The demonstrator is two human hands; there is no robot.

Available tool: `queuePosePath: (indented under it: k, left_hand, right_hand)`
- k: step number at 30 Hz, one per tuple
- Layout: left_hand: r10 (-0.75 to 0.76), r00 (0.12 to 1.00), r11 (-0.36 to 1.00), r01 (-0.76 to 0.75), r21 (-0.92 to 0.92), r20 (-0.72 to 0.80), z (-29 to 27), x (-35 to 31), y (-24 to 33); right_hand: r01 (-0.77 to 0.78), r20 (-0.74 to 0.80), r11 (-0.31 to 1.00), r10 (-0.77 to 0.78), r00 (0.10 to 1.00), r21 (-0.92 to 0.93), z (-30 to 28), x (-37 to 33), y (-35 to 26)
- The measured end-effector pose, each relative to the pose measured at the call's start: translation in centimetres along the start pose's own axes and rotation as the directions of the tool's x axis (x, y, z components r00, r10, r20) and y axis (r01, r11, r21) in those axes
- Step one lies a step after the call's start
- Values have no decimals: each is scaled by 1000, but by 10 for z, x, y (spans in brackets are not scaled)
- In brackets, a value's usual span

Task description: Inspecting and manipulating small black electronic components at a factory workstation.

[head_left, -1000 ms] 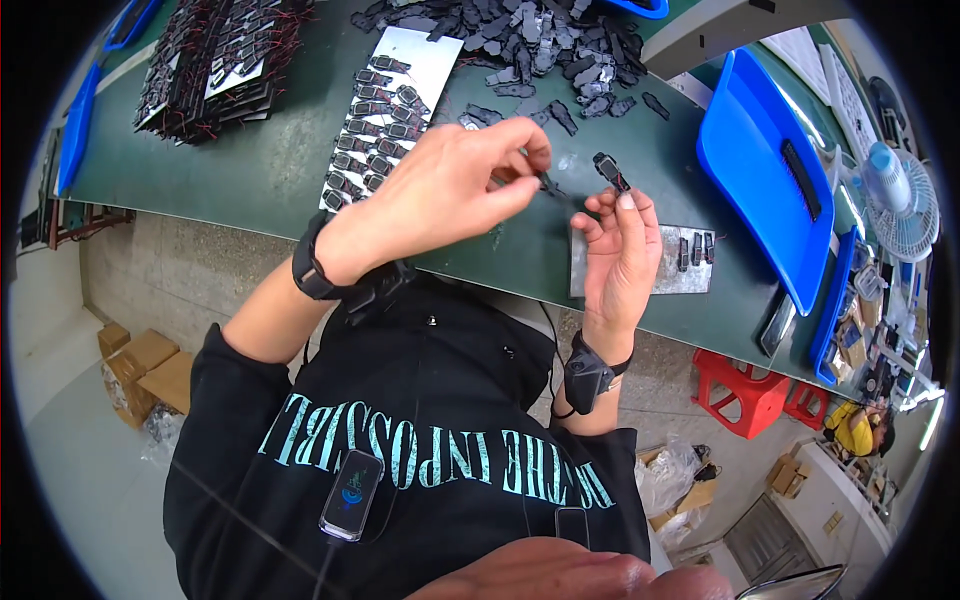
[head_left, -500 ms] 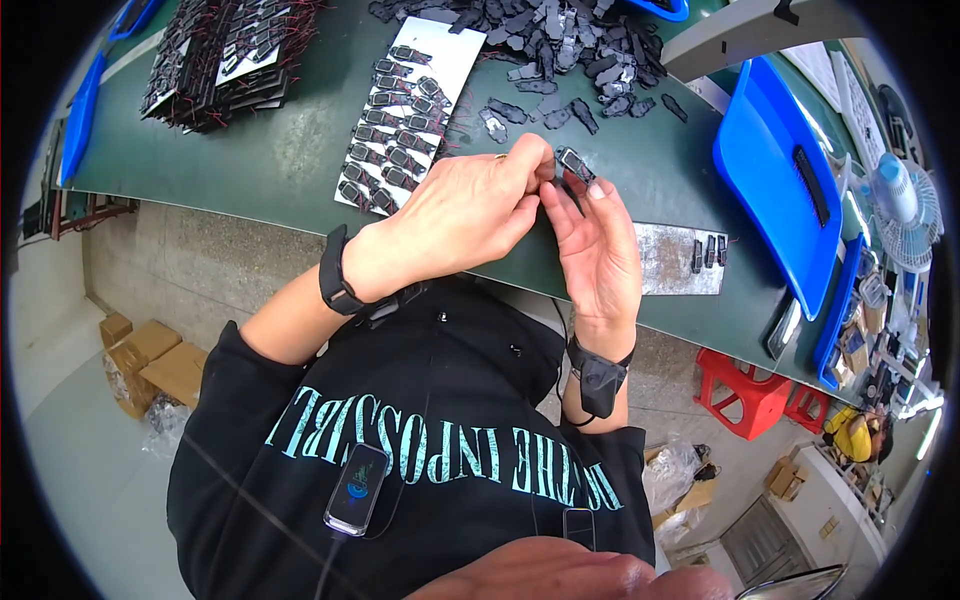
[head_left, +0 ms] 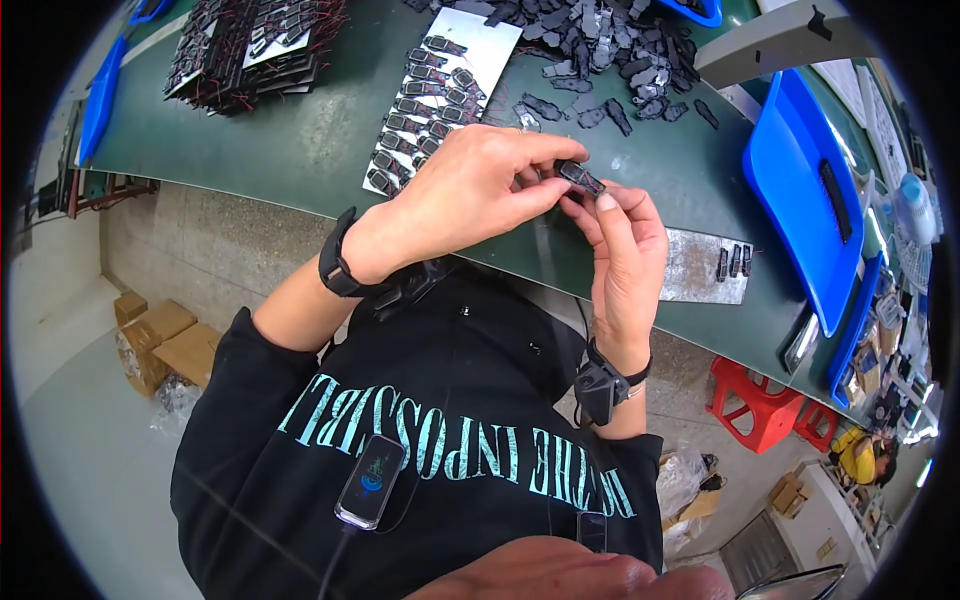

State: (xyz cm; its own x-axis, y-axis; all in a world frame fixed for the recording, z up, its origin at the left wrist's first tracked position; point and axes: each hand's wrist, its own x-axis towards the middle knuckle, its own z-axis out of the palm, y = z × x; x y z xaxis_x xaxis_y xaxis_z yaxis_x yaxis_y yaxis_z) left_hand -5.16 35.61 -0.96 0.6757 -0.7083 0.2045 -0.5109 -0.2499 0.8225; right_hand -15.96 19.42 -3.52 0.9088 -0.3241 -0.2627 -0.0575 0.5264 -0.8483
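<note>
Pinching a small black part (head_left: pixel 580 178) between thumb and fingertips, our right hand (head_left: pixel 630 240) has its grip closed on the lower right end, and up it sits, raised above the green tabletop (head_left: pixel 345 110)! From the left comes our left hand (head_left: pixel 480 185), index finger and thumb a little parted at the part's left end; how firmly that grip has hold, we cannot tell. Under our right wrist side, look, a metal plate (head_left: pixel 690 262) lies near the tabletop's near edge, three small black pieces (head_left: pixel 736 262) lined up on its right end. Over to the left and farther off, we have a white board (head_left: pixel 487 40) carrying rows of similar black parts (head_left: pixel 430 105). Beyond our hands, a loose heap of flat dark pieces (head_left: pixel 620 50) spreads at the far side. Far left, stacked boards (head_left: pixel 250 55) trail red wires; on the right, we spot a blue tray (head_left: pixel 795 190).
</note>
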Motion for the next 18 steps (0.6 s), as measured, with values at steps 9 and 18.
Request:
queuePosePath:
  k: [9,18]
  left_hand:
    - [-278,953,910,300,-286,117,-3,-2,3]
    - [-274,954,901,298,-314,120,0,-6,-5]
  right_hand:
    - [146,16,975,-145,989,-169,5,-4,2]
    - [147,28,959,-144,989,-244,6,-7,0]
